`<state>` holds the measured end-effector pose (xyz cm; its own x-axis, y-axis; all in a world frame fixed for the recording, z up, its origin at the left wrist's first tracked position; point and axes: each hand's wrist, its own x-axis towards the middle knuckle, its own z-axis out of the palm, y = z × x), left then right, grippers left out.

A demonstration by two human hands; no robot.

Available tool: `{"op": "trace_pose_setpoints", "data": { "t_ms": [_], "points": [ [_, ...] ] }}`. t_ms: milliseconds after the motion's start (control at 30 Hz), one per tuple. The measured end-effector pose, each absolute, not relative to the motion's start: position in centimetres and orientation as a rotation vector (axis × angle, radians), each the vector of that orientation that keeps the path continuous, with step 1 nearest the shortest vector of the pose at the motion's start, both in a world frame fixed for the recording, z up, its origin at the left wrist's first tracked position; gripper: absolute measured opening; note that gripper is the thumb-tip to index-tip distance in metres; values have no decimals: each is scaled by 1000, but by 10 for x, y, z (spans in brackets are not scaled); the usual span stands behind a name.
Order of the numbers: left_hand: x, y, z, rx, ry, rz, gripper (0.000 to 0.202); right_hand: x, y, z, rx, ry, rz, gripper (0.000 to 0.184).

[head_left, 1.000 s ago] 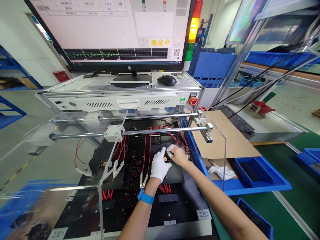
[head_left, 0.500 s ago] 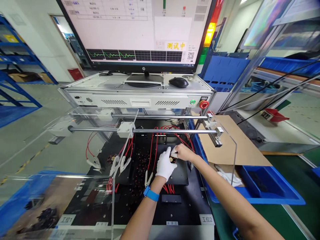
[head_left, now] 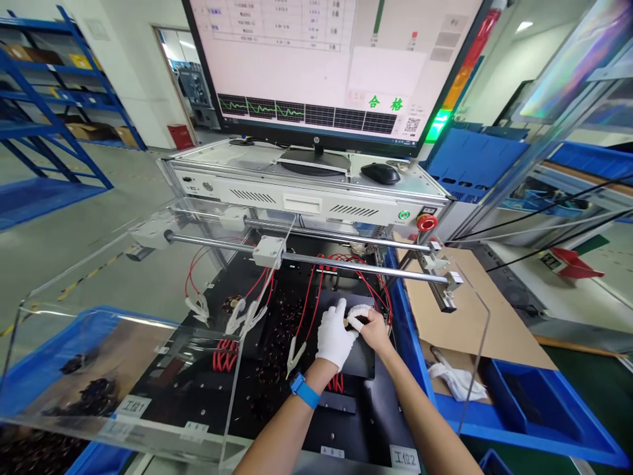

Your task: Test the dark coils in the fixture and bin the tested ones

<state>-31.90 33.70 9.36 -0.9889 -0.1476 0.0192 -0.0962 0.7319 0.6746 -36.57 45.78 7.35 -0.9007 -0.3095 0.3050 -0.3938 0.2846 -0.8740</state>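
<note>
Small part [head_left: 346,322] with tan centre: sits between the two hands, over the black plate [head_left: 363,364] at the right-hand station; mostly masked by fingers, rim not readable.

Left hand [head_left: 335,335], white glove: forefinger stretched forward, thumb held apart and pointing at the part's near side. Whether it presses on the part, cannot tell. Right hand [head_left: 370,326], white covers on some fingers: fingers curled in toward the part from the far right; tips hidden, so a pinch cannot be confirmed.

Handling, as judged: likely light, with a stiff body. Loose dark rings [head_left: 270,375] left of the plate look like its kin, with coppery patches; if those are windings, scraping or bending them would be the main risk. Glove fabric may slide on smooth faces. Best hold: opposed fingertips on the outer rim, light pressure, clear of windings and any fine wire ends. White clip [head_left: 291,364] lies near the left wrist; avoid snagging it.
</note>
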Motion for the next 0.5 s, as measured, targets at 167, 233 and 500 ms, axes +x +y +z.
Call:
{"op": "trace_pose_setpoints", "data": {
  "t_ms": [167,233,500],
  "points": [
    [-317,344,91,321,-2831,-1074,59,-356,442,68,495,-2463,1363,6],
    [-315,343,89,308,-2807,-1096,59,-356,438,63,441,-2442,1354,7],
    [-289,307,67,70,-2362,-1637,35,-373,468,65,193,-2402,1713,33]
  ]
}}
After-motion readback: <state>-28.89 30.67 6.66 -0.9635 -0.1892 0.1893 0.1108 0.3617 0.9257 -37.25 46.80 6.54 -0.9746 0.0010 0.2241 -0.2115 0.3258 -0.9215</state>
